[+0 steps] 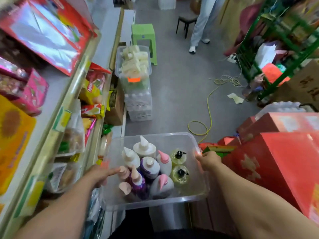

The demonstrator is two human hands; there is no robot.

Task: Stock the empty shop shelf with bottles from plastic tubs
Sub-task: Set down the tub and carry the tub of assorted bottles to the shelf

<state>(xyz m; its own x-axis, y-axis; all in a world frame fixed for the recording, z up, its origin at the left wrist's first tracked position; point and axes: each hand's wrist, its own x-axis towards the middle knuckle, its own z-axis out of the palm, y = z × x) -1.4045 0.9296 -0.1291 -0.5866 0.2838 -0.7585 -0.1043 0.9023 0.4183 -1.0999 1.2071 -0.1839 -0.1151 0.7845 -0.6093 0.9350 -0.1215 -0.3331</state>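
A clear plastic tub (pixel 160 203) hangs in front of me above the floor, held by both its short sides. My left hand (pixel 101 174) grips the left rim and my right hand (pixel 208 159) grips the right rim. Inside stand several bottles: white ones with pointed caps (pixel 144 148), purple ones (pixel 150 168), a grey one with a pink cap (pixel 161 186) and two yellow pump bottles (pixel 179 175). A second clear tub (pixel 133 69) full of pale bottles rests on stacked water-bottle packs further up the aisle.
Stocked snack shelves (pixel 74 107) run along the left. Red cartons (pixel 276 152) are stacked on the right. A yellow cable (pixel 209 111) loops over the grey floor. A green stool (pixel 144 38), a dark stool and a standing person's legs (pixel 200 28) are at the far end.
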